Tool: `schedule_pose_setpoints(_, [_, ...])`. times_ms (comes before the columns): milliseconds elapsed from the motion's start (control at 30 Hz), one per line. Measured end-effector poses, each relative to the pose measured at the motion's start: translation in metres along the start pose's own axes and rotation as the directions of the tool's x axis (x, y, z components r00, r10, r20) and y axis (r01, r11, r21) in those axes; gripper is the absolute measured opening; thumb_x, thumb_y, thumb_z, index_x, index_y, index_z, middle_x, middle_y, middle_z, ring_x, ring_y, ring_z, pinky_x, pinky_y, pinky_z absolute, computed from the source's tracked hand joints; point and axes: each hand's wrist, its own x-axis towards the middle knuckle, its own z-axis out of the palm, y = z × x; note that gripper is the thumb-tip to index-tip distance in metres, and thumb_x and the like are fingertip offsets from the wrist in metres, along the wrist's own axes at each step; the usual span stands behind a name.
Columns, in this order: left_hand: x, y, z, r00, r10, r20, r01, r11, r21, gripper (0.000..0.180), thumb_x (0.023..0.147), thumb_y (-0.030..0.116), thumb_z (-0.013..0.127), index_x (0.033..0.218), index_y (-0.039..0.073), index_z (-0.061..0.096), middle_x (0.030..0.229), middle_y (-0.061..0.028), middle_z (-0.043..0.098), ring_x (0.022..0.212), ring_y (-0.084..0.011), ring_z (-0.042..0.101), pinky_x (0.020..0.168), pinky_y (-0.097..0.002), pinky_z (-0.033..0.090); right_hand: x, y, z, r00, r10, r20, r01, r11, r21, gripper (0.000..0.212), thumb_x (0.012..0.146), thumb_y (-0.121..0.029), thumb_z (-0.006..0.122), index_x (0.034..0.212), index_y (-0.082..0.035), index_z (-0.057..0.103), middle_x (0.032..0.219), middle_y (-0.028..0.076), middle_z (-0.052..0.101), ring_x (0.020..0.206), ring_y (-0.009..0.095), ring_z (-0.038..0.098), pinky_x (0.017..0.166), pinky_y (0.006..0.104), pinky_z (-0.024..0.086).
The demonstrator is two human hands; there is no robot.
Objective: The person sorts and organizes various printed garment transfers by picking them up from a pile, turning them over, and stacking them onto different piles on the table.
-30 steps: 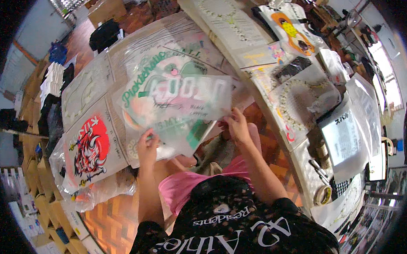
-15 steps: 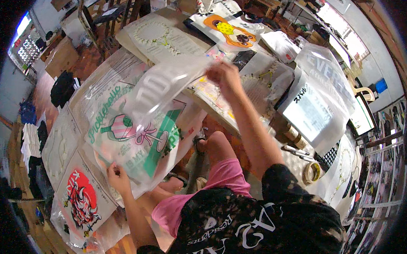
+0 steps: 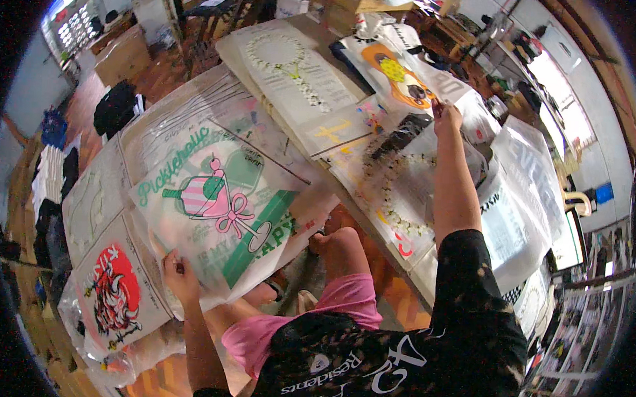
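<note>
My left hand (image 3: 181, 274) is closed at the left edge of a translucent film sheet (image 3: 193, 163), pinching it. Green lettering and a pink and green drink-glass drawing cover this sheet, which lies over other film sheets on the left table. My right arm reaches far to the right. Its hand (image 3: 447, 117) is closed on a clear film sheet (image 3: 453, 88) with pale block letters, near a dog-face print (image 3: 399, 75). Much of that clear sheet is hard to make out against the white things behind it.
A red and black printed sheet (image 3: 111, 296) lies at the left near my forearm. Flower-garland sheets (image 3: 315, 79) cover the middle table. Large clear films (image 3: 521, 205) and a screen (image 3: 568, 242) are at the right. A gap shows floor (image 3: 392, 285) between the tables.
My right hand has carried the pale-lettered clear sheet off the drink-glass sheet, to the right and away. The drink-glass drawing now shows uncovered. My left hand stays at the sheet's edge.
</note>
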Motion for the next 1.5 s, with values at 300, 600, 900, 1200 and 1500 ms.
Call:
schedule_pose_setpoints(300, [0.003, -0.004, 0.001, 0.999, -0.054, 0.000, 0.054, 0.998, -0.023, 0.029, 0.077, 0.001, 0.058, 0.106, 0.003, 0.059, 0.091, -0.0077, 0.056, 0.064, -0.0142, 0.052, 0.058, -0.0269, 0.044, 0.037, 0.026, -0.007, 0.988, 0.093, 0.120, -0.054, 0.953, -0.300, 0.034, 0.086, -0.013, 0.060, 0.107, 0.008, 0.043, 0.086, 0.014, 0.061, 0.062, 0.025, 0.063, 0.053, 0.0314, 0.055])
schedule_pose_setpoints(600, [0.009, 0.002, 0.007, 0.999, -0.035, 0.023, 0.036, 0.998, -0.050, 0.025, 0.075, 0.006, 0.065, 0.099, 0.002, 0.060, 0.089, -0.0085, 0.059, 0.071, -0.0174, 0.056, 0.064, -0.0283, 0.047, -0.020, -0.001, 0.000, 0.922, -0.302, 0.241, 0.387, 0.729, -0.564, 0.049, 0.086, -0.029, 0.059, 0.121, 0.003, 0.046, 0.098, 0.010, 0.057, 0.084, 0.014, 0.055, 0.073, 0.0251, 0.043])
schedule_pose_setpoints(900, [-0.009, 0.017, -0.018, 0.968, -0.188, 0.167, 0.226, 0.942, -0.247, 0.034, 0.075, -0.006, 0.058, 0.107, 0.006, 0.053, 0.090, -0.0039, 0.055, 0.067, -0.0090, 0.052, 0.059, -0.0217, 0.044, -0.341, 0.009, -0.022, 0.472, 0.527, 0.707, 0.217, 0.708, -0.672, 0.028, 0.089, -0.030, 0.053, 0.094, -0.004, 0.062, 0.085, 0.004, 0.061, 0.076, 0.012, 0.055, 0.068, 0.0234, 0.043])
schedule_pose_setpoints(1200, [-0.061, 0.040, -0.028, 0.848, -0.363, 0.387, 0.527, 0.657, -0.538, 0.048, 0.076, -0.008, 0.053, 0.123, 0.004, 0.048, 0.102, -0.0074, 0.056, 0.069, -0.0089, 0.055, 0.061, -0.0216, 0.046, -0.451, 0.101, -0.077, 0.326, 0.860, 0.393, -0.488, 0.509, -0.709, 0.031, 0.091, -0.029, 0.053, 0.109, -0.005, 0.055, 0.090, 0.004, 0.060, 0.076, 0.015, 0.058, 0.066, 0.0302, 0.047])
schedule_pose_setpoints(1500, [-0.084, 0.043, -0.031, 0.842, -0.259, 0.473, 0.495, 0.719, -0.488, 0.044, 0.081, 0.000, 0.058, 0.124, 0.005, 0.049, 0.093, -0.0008, 0.056, 0.061, -0.0014, 0.038, 0.056, -0.0176, 0.038, -0.438, 0.141, -0.063, 0.571, 0.695, 0.436, -0.320, 0.678, -0.662, 0.021, 0.087, -0.009, 0.056, 0.107, -0.002, 0.055, 0.086, 0.004, 0.059, 0.075, 0.014, 0.054, 0.066, 0.0295, 0.045])
